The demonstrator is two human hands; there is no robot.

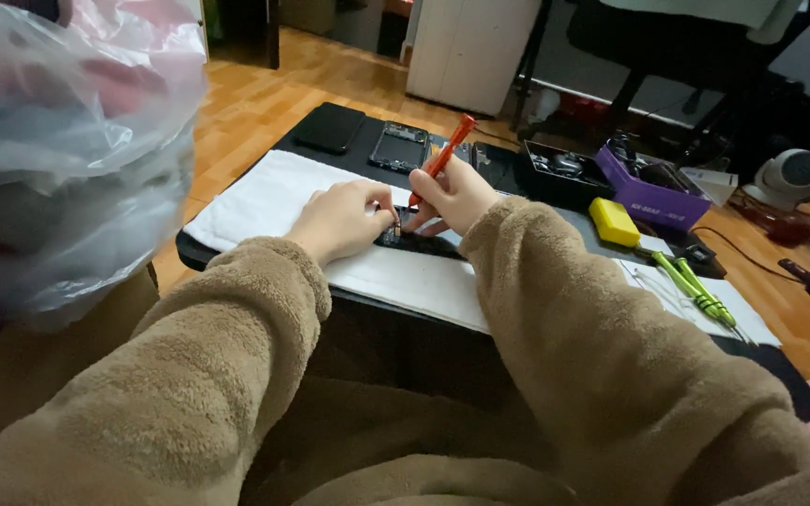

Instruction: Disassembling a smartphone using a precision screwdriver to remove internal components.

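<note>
Fingers of the right hand (457,195) grip an orange screwdriver (442,157), tip down on a dark phone part (419,242). The left hand (341,220) is curled, fingertips pressing the part's left end. The part lies on a white towel (274,192) over a black table (201,253). Green screwdrivers (700,295) and a yellow box (613,221) lie to the right.

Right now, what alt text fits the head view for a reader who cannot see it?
The right hand holds an orange screwdriver tip-down on a dark opened device, which the left hand steadies on a white towel. Green tools lie to the right.
</note>
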